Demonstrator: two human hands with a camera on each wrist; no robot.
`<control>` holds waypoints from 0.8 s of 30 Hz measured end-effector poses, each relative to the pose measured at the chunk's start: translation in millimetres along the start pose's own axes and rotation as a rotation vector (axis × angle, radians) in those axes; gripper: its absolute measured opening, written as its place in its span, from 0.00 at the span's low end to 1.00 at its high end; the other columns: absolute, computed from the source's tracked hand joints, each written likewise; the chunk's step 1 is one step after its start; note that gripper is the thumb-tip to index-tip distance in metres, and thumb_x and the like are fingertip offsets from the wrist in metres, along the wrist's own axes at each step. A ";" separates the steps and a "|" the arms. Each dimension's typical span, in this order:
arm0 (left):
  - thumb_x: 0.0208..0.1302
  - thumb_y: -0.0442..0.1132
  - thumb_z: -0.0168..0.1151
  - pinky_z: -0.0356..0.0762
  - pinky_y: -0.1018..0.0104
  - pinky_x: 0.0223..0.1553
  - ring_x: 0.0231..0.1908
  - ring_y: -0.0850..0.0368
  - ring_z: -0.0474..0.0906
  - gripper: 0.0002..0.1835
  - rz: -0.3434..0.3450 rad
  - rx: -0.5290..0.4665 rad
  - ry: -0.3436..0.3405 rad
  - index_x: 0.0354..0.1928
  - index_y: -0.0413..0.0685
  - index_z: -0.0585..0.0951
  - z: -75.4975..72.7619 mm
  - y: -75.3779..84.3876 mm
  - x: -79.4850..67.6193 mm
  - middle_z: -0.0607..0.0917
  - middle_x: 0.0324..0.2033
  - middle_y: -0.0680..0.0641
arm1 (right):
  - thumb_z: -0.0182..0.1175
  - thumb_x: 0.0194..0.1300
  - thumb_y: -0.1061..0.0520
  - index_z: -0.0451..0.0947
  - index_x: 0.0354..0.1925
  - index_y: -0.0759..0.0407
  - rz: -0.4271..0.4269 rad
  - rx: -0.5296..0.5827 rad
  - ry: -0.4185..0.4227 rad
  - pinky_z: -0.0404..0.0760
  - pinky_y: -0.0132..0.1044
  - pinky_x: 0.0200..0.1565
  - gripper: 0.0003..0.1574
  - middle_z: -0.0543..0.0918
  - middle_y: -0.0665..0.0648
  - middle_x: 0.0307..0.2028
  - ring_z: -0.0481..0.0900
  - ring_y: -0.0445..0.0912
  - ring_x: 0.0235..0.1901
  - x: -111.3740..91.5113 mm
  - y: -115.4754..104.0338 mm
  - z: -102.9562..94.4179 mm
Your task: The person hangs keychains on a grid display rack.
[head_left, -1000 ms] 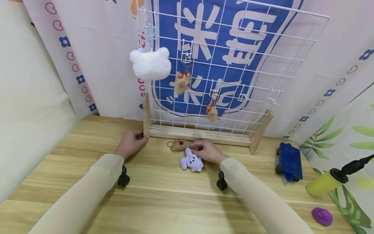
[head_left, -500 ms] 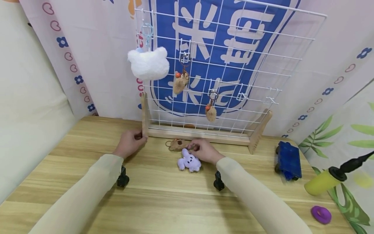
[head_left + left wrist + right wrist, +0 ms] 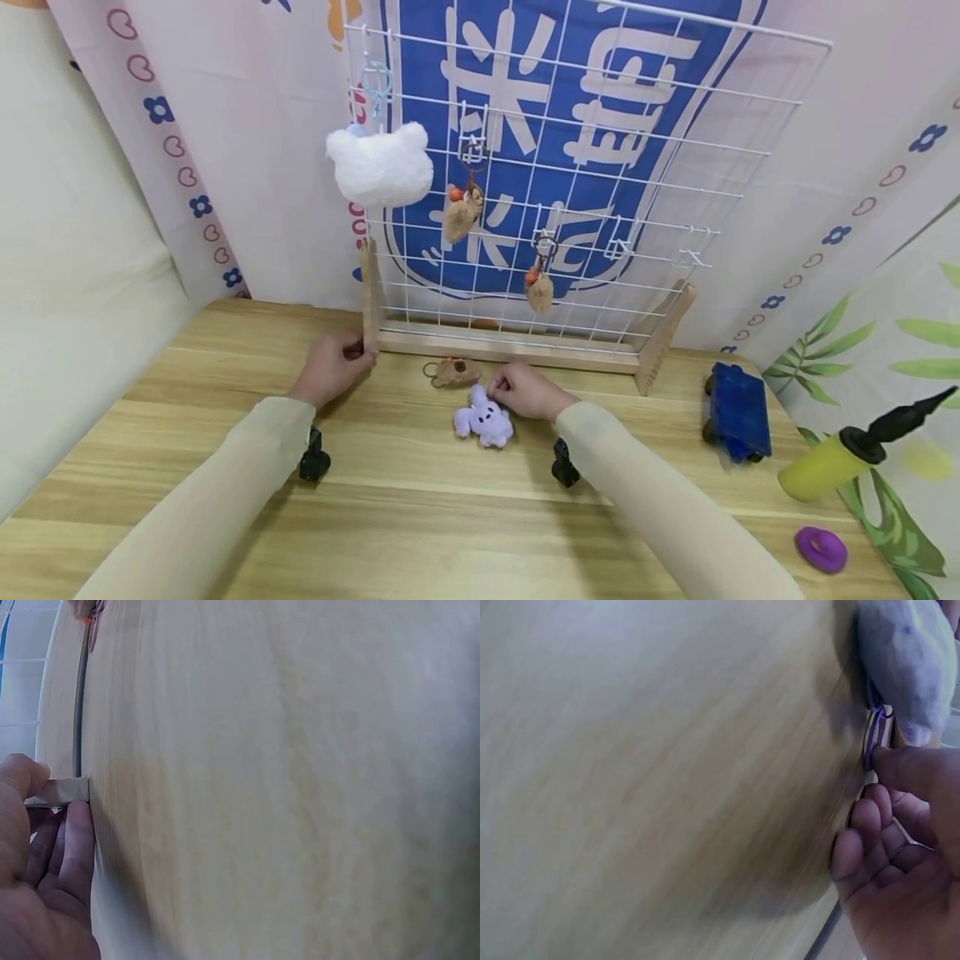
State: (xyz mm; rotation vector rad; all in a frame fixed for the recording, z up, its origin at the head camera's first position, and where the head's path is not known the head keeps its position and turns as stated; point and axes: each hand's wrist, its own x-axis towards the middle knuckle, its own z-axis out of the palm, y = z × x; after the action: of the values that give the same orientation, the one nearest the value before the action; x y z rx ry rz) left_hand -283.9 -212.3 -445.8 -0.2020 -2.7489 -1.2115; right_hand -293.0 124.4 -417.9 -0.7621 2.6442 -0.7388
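Observation:
My left hand pinches the front end of the rack's left wooden foot between thumb and fingers. With thumb and fingertips my right hand pinches the thin purple cord loop of a small lavender plush keychain. The plush, with a dark-dotted face, is close over the table in front of the rack, just left of that hand. A brown plush keychain with a metal ring lies flat behind it, against the rack's base bar.
On the white wire grid hang a fluffy white plush and two brown keychains, one higher and one lower. Bare hooks are at its right. A blue toy cart, yellow pump and purple disc stand right.
My right hand has drawn back slightly from the brown keychain, showing more of its right end. The lavender plush has shifted a little toward me. The left hand stays on the foot.

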 end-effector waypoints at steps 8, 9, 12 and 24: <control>0.73 0.36 0.62 0.85 0.47 0.52 0.50 0.39 0.85 0.18 0.010 0.008 0.013 0.56 0.28 0.83 -1.0 0.2 -1.8 0.88 0.50 0.29 | 0.60 0.73 0.65 0.86 0.39 0.65 -0.045 -0.048 0.019 0.82 0.31 0.41 0.08 0.89 0.59 0.36 0.81 0.40 0.34 -0.6 2.5 -0.5; 0.73 0.36 0.62 0.85 0.47 0.52 0.50 0.39 0.85 0.18 0.010 0.007 0.013 0.56 0.28 0.83 -1.1 0.4 -2.1 0.88 0.50 0.29 | 0.60 0.73 0.65 0.86 0.40 0.66 -0.049 -0.058 0.018 0.83 0.32 0.42 0.08 0.89 0.59 0.36 0.81 0.41 0.34 -0.8 2.5 -0.7; 0.73 0.36 0.62 0.85 0.48 0.51 0.50 0.39 0.85 0.18 0.010 0.007 0.013 0.56 0.28 0.83 -1.4 0.5 -2.4 0.88 0.50 0.29 | 0.58 0.75 0.64 0.85 0.42 0.66 -0.055 -0.082 0.014 0.85 0.36 0.45 0.10 0.89 0.60 0.39 0.83 0.44 0.37 -1.3 3.1 -0.5; 0.73 0.36 0.61 0.85 0.44 0.54 0.50 0.38 0.85 0.18 0.015 -0.005 0.008 0.57 0.28 0.82 -1.2 1.6 -1.9 0.88 0.50 0.29 | 0.59 0.75 0.65 0.82 0.47 0.69 0.001 0.257 0.075 0.86 0.31 0.38 0.08 0.88 0.64 0.39 0.83 0.40 0.33 -13.2 18.5 -2.7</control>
State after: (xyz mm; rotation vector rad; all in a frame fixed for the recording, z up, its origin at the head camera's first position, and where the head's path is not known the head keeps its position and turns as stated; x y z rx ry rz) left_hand -281.7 -212.3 -444.1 -0.2172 -2.7323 -1.2130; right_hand -290.9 146.3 -424.0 -0.6727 2.5445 -1.1008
